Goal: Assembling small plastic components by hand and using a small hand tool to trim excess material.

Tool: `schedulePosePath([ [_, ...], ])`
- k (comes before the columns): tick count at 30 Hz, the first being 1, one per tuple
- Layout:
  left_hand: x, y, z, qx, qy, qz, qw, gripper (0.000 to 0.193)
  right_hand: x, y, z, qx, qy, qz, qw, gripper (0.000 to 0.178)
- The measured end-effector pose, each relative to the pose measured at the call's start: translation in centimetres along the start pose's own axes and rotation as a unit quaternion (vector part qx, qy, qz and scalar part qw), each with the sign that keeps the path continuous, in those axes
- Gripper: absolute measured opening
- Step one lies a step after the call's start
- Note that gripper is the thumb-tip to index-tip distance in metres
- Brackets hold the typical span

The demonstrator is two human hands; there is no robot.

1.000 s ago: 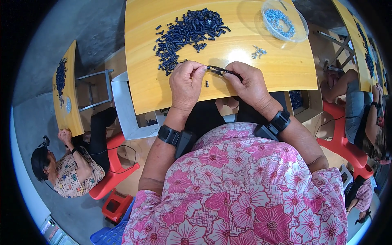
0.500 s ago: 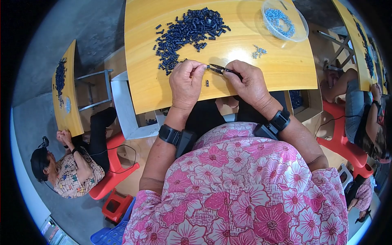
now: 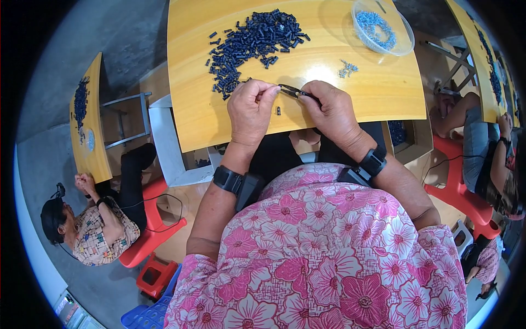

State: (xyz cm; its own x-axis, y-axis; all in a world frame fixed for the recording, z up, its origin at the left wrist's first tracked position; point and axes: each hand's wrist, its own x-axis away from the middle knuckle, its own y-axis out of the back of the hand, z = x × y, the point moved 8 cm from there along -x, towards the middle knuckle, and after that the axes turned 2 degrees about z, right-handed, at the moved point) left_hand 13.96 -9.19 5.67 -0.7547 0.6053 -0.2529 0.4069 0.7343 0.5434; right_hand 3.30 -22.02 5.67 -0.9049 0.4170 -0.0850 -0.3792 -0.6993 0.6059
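My left hand [image 3: 250,109] is closed in a pinch above the table, thumb against forefinger. Whatever lies between its fingertips is too small and covered to make out. In my right hand [image 3: 335,109] are slim black tweezers [image 3: 296,91], their two prongs a little apart and their tips right at the left fingertips. One small black cylindrical part [image 3: 278,111] stands on the wood just below the hands. Beyond my left hand spreads a heap of the same black parts [image 3: 263,38].
The yellow wooden table [image 3: 318,33] carries a clear round tub [image 3: 405,41] of small silvery pieces, with a little pile of silvery pieces [image 3: 348,69] nearer me. Under the table stand boxes [image 3: 164,145]. People sit at other tables on both sides, near red stools [image 3: 159,219].
Both hands stay nearly in place. The tweezers' tips have shifted slightly against the left fingertips, and the dark bit seen there before is now less visible.
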Motion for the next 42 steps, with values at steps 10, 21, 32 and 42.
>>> schedulePosePath([
  [10,-0.2,-0.2,-0.5,-0.087,-0.007,-0.01,0.996,0.014,0.2,-0.3,0.4,0.063,0.005,-0.023,0.998,0.013],
  [21,-0.4,-0.4,-0.8,-0.097,-0.011,0.003,0.995,0.012,0.3,0.0,0.5,0.037,0.011,-0.038,0.999,0.013],
  [32,0.0,-0.2,1.1,0.021,0.022,0.005,1.0,0.008,0.6,-0.6,-0.2,-0.095,-0.061,-0.058,0.992,0.01],
  [42,0.2,0.0,1.7,0.082,0.045,-0.013,0.996,0.006,0.4,-0.3,0.0,-0.103,-0.039,-0.049,0.993,0.009],
])
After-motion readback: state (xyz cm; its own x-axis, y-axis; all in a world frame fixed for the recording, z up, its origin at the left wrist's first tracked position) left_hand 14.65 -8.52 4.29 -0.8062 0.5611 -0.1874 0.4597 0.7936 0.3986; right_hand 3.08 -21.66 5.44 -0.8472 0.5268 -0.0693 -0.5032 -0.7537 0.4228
